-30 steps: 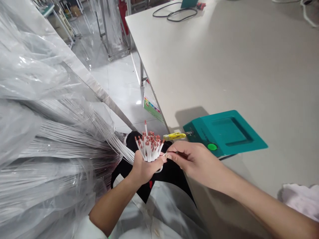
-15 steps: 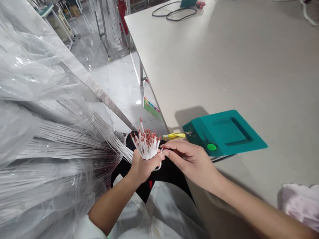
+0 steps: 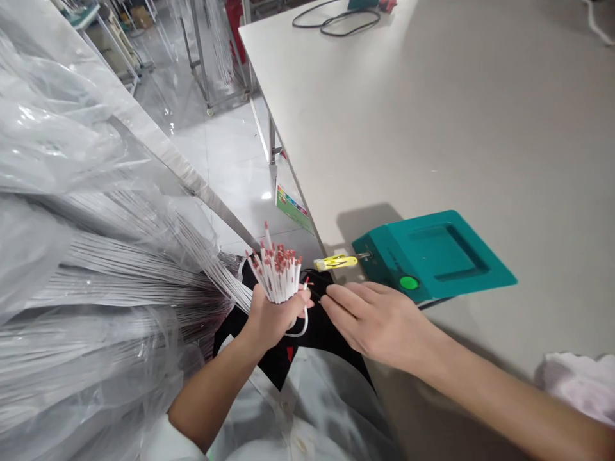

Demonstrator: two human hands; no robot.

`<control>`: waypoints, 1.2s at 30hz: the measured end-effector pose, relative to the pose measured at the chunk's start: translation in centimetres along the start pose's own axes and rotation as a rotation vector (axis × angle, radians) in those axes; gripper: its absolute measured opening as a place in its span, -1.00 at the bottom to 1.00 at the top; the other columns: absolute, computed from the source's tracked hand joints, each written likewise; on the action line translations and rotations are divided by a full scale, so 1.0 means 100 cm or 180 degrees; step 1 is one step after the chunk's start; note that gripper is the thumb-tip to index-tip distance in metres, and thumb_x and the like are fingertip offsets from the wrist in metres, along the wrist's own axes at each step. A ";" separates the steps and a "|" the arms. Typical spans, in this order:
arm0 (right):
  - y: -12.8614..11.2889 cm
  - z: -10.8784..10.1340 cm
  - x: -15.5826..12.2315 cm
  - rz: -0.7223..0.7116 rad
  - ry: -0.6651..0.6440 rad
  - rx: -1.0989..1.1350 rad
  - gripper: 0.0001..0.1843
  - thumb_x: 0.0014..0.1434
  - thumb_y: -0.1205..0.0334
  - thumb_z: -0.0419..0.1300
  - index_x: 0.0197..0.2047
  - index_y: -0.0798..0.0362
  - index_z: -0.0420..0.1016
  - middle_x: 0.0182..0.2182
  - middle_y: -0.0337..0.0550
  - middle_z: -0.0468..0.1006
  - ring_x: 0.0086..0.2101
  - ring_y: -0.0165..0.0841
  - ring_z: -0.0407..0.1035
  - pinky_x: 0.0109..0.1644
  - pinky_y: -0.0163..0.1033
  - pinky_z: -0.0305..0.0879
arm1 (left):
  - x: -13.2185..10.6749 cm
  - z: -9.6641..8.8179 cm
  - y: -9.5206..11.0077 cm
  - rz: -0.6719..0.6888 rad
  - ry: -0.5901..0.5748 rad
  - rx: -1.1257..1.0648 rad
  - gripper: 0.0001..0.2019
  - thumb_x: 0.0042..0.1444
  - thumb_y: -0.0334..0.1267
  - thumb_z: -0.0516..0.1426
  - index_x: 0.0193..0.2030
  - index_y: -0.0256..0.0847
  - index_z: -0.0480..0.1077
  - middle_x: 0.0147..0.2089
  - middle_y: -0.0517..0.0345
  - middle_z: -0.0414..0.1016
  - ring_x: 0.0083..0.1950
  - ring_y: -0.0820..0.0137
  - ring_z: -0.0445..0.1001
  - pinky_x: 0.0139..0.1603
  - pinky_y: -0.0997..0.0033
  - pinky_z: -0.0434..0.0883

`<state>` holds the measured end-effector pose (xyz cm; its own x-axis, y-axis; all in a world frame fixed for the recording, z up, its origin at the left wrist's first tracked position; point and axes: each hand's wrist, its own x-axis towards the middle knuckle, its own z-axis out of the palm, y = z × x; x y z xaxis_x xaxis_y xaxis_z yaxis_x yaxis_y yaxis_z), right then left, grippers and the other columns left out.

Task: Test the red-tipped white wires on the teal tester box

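Note:
My left hand is closed around a thick bundle of white cables, whose reddish, copper-coloured ends fan upward. One cable bends out in a loop beside the thumb, its tip showing red and bare strands. Just right of that tip, my right hand has its fingers pressed together. A tiny dark bit seems to show at its fingertips, too small to name. Beyond the right hand, a teal device with a green round button rests on the table, and a yellow clip-like piece sticks out from its left side.
Long white cables under clear plastic sheeting hang over a rail at left. The grey table has its edge near my hands. A black cord lies at its far end, a pale cloth at lower right.
My right hand has moved off the cable tip, slightly right and down. The bent cable's tip is now exposed beside my left thumb. The bundle has shifted a little left.

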<state>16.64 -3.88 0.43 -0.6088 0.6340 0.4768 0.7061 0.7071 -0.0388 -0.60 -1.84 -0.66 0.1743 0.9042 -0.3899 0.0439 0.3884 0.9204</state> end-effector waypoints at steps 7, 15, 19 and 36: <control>0.001 -0.010 0.006 0.1454 0.0114 0.1129 -0.79 0.14 0.28 0.08 -0.13 0.05 0.40 -0.20 -0.03 0.52 -0.25 -0.30 0.45 -0.34 -0.27 0.41 | 0.001 0.004 -0.003 -0.0098 -0.0171 -0.0227 -0.87 -0.15 -0.27 0.20 -0.49 -0.32 0.40 -0.57 0.18 0.38 -0.57 0.50 0.32 -0.52 0.47 0.31; -0.004 -0.006 0.019 0.0900 -0.0343 0.0808 -0.75 0.17 0.36 -0.04 -0.38 0.07 0.45 -0.45 -0.12 0.52 -0.46 -0.40 0.41 -0.48 -0.32 0.28 | -0.001 0.002 0.000 0.0165 -0.0406 0.0011 -0.86 -0.15 -0.34 0.19 -0.61 -0.29 0.32 -0.61 0.22 0.33 -0.52 0.49 0.31 -0.45 0.47 0.27; 0.010 -0.018 0.015 0.0791 -0.0048 -0.0081 -0.79 0.17 0.33 0.01 -0.40 0.08 0.45 -0.41 -0.11 0.56 -0.46 -0.39 0.41 -0.48 -0.29 0.22 | 0.004 0.003 -0.010 0.0056 -0.0108 -0.0056 -0.87 -0.14 -0.32 0.20 -0.58 -0.30 0.35 -0.65 0.24 0.31 -0.57 0.51 0.30 -0.48 0.48 0.27; 0.047 -0.021 0.019 0.0529 -0.1161 -0.0802 -0.77 0.10 0.22 0.17 -0.14 0.05 0.43 -0.39 -0.16 0.54 -0.36 -0.22 0.35 -0.28 -0.14 -0.02 | 0.019 0.015 0.000 -0.0147 -0.0081 -0.0493 -0.64 -0.14 -0.37 0.18 -0.12 -0.31 0.46 -0.57 0.23 0.40 -0.58 0.53 0.37 -0.54 0.56 0.36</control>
<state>19.58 -0.01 2.96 -0.5357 0.8326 0.1410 0.8430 0.5174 0.1473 1.25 -0.34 -1.33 0.2006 0.8807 -0.4291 -0.0993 0.4540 0.8854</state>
